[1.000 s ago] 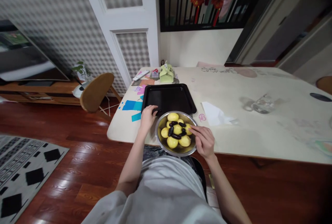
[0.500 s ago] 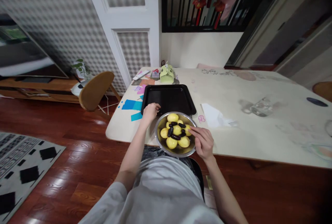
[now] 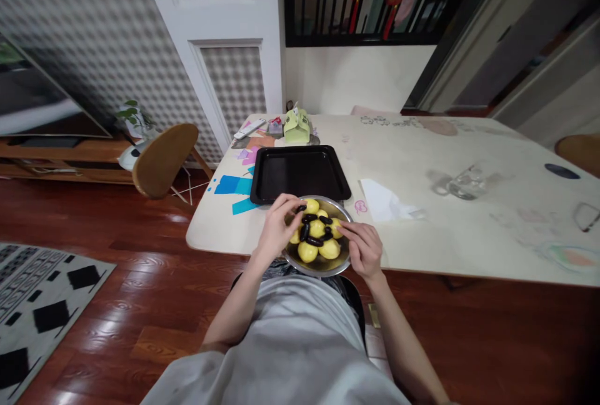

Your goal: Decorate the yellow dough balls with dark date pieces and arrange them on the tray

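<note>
A steel bowl [image 3: 294, 260] holds several yellow lemons [image 3: 308, 252] and several glossy dark elongated grapes [image 3: 314, 241] lying on top of them. My left hand [image 3: 276, 230] reaches over the bowl's left side, thumb and fingers pinched on one dark grape [image 3: 300, 209] above the lemons. My right hand [image 3: 368, 247] is closed over the bowl's right rim, fingertips inside against a lemon and thumb outside. Just beyond the bowl lies a black baking tray [image 3: 300, 174], with no grapes or lemons visible on it.
The white table [image 3: 412, 249] bears a crumpled white paper [image 3: 382, 200], a drinking glass [image 3: 466, 183], a green tissue box [image 3: 297, 127] and a remote [image 3: 250, 128]. A wooden chair [image 3: 164, 161] stands left. The bowl overlaps the table's near edge.
My left hand has moved right from the tray's near edge to over the bowl, now pinching a dark grape. The right hand stays at the rim. The camera view has shifted slightly.
</note>
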{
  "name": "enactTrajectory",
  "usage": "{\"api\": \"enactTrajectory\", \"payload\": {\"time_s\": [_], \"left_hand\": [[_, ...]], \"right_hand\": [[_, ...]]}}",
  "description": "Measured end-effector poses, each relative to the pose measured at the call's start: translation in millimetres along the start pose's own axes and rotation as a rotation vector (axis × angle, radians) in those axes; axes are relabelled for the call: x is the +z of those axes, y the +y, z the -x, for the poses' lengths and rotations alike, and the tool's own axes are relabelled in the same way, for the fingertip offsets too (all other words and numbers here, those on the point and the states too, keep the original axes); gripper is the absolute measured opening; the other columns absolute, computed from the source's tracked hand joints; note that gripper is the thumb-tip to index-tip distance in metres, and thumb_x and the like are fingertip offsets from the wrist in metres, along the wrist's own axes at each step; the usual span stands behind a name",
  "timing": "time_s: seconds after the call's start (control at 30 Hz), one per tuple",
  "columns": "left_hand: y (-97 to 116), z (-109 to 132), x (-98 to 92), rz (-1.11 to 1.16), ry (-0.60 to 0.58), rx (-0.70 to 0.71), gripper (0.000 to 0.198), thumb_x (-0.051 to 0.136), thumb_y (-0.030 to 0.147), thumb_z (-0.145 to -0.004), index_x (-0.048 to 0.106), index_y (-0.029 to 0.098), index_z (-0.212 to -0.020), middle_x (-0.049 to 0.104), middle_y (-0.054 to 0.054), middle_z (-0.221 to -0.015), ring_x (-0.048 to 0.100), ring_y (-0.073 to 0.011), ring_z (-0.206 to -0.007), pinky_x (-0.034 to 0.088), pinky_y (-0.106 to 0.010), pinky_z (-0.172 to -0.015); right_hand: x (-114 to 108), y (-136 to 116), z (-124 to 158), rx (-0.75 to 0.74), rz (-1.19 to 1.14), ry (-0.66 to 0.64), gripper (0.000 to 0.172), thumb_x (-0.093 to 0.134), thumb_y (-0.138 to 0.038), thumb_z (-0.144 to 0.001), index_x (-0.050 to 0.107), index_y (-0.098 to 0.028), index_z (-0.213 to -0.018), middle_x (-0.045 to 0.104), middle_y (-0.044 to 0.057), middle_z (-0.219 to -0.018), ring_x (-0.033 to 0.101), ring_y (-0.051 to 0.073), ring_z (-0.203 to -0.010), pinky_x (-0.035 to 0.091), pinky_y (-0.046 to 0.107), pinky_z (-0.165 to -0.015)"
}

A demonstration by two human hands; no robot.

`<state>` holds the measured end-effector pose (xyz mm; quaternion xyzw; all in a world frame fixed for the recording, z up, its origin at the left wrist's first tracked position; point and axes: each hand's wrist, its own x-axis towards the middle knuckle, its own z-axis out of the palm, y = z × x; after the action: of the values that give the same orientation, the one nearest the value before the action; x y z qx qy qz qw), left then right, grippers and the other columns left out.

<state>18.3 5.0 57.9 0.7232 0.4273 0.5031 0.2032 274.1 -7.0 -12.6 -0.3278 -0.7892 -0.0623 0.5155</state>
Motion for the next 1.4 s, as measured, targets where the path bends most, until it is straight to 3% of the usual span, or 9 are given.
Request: {"api": "enactTrajectory", "payload": {"time_s": [0.2, 0.4, 0.63, 0.8, 0.97, 1.07, 1.17, 1.27, 1.4], "left_hand": [[9, 6, 20.1, -0.01, -0.073, 0.069, 0.022, 0.06, 0.016, -0.1, 0.073, 0.022, -0.117, 0.074, -0.009, -0.115, 0.07, -0.023, -0.111, 0.057, -0.038, -0.1], [3, 2, 32.0, -0.176, -0.108, 0.073, 0.019, 0.063, 0.016, -0.099, 0.074, 0.021, -0.113, 0.077, -0.008, -0.111, 0.069, -0.0263, -0.11, 0.054, -0.045, -0.101], [5, 5, 31.5, -0.177, -0.106, 0.084, 0.019, 0.062, 0.016, -0.1, 0.074, 0.022, -0.114, 0.077, -0.008, -0.11, 0.069, -0.0259, -0.109, 0.053, -0.045, -0.101], [4, 0, 13.1, -0.142, 0.037, 0.096, 0.018, 0.058, 0.017, -0.102, 0.074, 0.022, -0.108, 0.076, -0.008, -0.108, 0.069, -0.0236, -0.106, 0.055, -0.041, -0.097], [-37, -9, -21.3, -0.313, 0.156, -0.012, 0.023, 0.054, 0.014, -0.1, 0.073, 0.021, -0.113, 0.075, -0.009, -0.114, 0.069, -0.0246, -0.11, 0.054, -0.042, -0.102], [-69, -9, -30.3, -0.424, 0.036, -0.129, 0.027, 0.062, 0.017, -0.097, 0.072, 0.019, -0.121, 0.075, -0.014, -0.125, 0.068, -0.0301, -0.121, 0.053, -0.048, -0.107], [-84, -8, -26.6, -0.489, -0.111, -0.17, 0.037, 0.065, 0.02, -0.096, 0.068, 0.019, -0.133, 0.071, -0.016, -0.138, 0.061, -0.0327, -0.136, 0.043, -0.057, -0.118], [-85, -8, -18.3, -0.544, -0.213, -0.139, 0.05, 0.054, 0.011, -0.098, 0.059, 0.021, -0.147, 0.066, -0.016, -0.147, 0.055, -0.0289, -0.144, 0.031, -0.059, -0.125], [-79, -11, -13.0, -0.571, -0.319, -0.133, 0.054, 0.044, 0.005, -0.1, 0.057, 0.021, -0.15, 0.062, -0.015, -0.152, 0.054, -0.0267, -0.142, 0.037, -0.052, -0.118]], "right_hand": [[0, 0, 0, 0.013, -0.001, -0.012, 0.04, 0.045, -0.017, -0.1, 0.075, -0.023, -0.125, 0.079, 0.01, -0.118, 0.073, 0.027, -0.1, 0.054, 0.044, -0.085], [-1, 0, -1, 0.0, -0.006, -0.013, 0.039, 0.045, -0.015, -0.1, 0.074, -0.022, -0.125, 0.079, 0.011, -0.117, 0.073, 0.026, -0.101, 0.054, 0.044, -0.084], [-1, -2, -2, 0.011, -0.005, -0.011, 0.039, 0.045, -0.016, -0.1, 0.075, -0.023, -0.124, 0.079, 0.01, -0.118, 0.073, 0.026, -0.101, 0.054, 0.044, -0.085], [0, -1, -1, 0.013, -0.005, -0.009, 0.039, 0.045, -0.016, -0.099, 0.075, -0.023, -0.125, 0.079, 0.01, -0.119, 0.074, 0.027, -0.101, 0.055, 0.045, -0.085], [0, -1, -2, -0.004, -0.008, 0.001, 0.04, 0.047, -0.014, -0.099, 0.074, -0.023, -0.127, 0.079, 0.011, -0.119, 0.073, 0.026, -0.1, 0.054, 0.044, -0.084], [0, -1, -2, -0.002, -0.012, 0.009, 0.04, 0.047, -0.014, -0.099, 0.074, -0.024, -0.127, 0.079, 0.01, -0.118, 0.073, 0.026, -0.099, 0.054, 0.043, -0.083], [0, -1, -2, -0.001, -0.018, 0.008, 0.04, 0.047, -0.014, -0.099, 0.073, -0.024, -0.128, 0.079, 0.01, -0.118, 0.073, 0.026, -0.099, 0.054, 0.043, -0.082], [0, 0, -2, -0.011, -0.017, 0.009, 0.04, 0.047, -0.013, -0.099, 0.073, -0.023, -0.128, 0.079, 0.011, -0.118, 0.073, 0.026, -0.099, 0.054, 0.043, -0.082], [-1, 0, -3, -0.016, -0.011, 0.006, 0.04, 0.047, -0.012, -0.099, 0.073, -0.023, -0.128, 0.079, 0.01, -0.118, 0.073, 0.026, -0.099, 0.054, 0.042, -0.082]]}}
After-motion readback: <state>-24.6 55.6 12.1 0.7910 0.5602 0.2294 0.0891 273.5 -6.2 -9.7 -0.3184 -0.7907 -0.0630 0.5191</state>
